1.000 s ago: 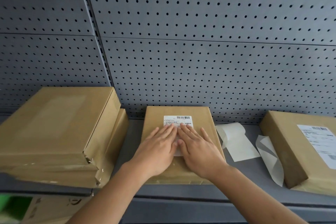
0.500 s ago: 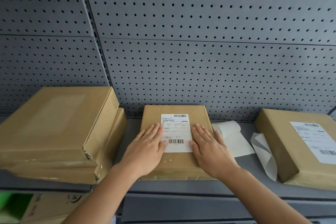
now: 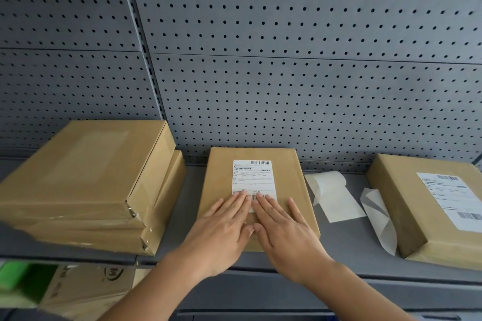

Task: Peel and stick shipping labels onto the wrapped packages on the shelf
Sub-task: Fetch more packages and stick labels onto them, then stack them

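Head view: I look down on a grey metal shelf (image 3: 347, 247) in front of a grey perforated back panel (image 3: 287, 86).
Middle package: flat brown paper-wrapped box (image 3: 219, 177), lying at the centre of the shelf; white printed shipping label (image 3: 254, 177) sits on its top face.
Left hand (image 3: 221, 234): flat, fingers straight, pressing the label's lower edge.
Right hand (image 3: 284, 232): the same, just beside the left, fingertips on the lower barcode.
Right package: brown wrapped box (image 3: 407, 203), already carries a white label (image 3: 453, 198).
Left stack: brown wrapped boxes (image 3: 86, 172); I see no label on the top one, and the lower ones I cannot tell.
Backing: two pale peeled liner sheets (image 3: 336, 203) lie between the middle and right packages.
Progress: I judge two labelled, smoothing nearly finished, left stack outstanding.
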Available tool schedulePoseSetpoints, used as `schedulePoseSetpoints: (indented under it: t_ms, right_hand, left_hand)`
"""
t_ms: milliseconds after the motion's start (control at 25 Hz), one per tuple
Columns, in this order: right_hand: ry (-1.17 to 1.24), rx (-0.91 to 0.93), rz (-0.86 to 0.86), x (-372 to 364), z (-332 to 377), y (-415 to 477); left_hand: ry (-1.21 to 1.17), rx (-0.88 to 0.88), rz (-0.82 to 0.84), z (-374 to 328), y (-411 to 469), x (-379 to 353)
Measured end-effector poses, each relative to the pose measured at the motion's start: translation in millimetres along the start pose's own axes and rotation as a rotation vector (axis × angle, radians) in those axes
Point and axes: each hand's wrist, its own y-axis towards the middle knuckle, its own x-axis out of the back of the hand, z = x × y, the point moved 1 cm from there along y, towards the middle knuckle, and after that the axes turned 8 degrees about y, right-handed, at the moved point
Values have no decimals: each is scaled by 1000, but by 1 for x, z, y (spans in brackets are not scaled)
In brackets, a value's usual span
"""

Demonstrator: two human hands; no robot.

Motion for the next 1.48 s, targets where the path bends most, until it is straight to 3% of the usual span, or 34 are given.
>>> schedulePoseSetpoints:
  t_ms: [280, 480, 640, 800, 920, 1160, 1480]
  right_hand:
    - [-29, -184, 38, 17, -36, -20]
    - [54, -339, 43, 27, -66, -33]
    - [574, -559, -20, 36, -76, -26]
    - [1086, -690, -69, 38, -77, -10]
    - [1207, -737, -29, 24, -76, -1]
    - [1310, -672, -19, 28, -71, -4]
    - [1316, -628, -178, 100, -92, -36]
  left_hand:
    - [-46, 128, 44, 16, -15, 1]
    - [-161, 352, 56, 51, -21, -7]
    - [-760, 592, 29, 67, -18, -15]
    - [-1276, 720, -13, 62, -1, -25]
    - [-1437, 706, -4, 49, 6, -26]
    - [-1477, 696, -68, 31, 1, -16]
    - [-1468, 541, -169, -17, 17, 41]
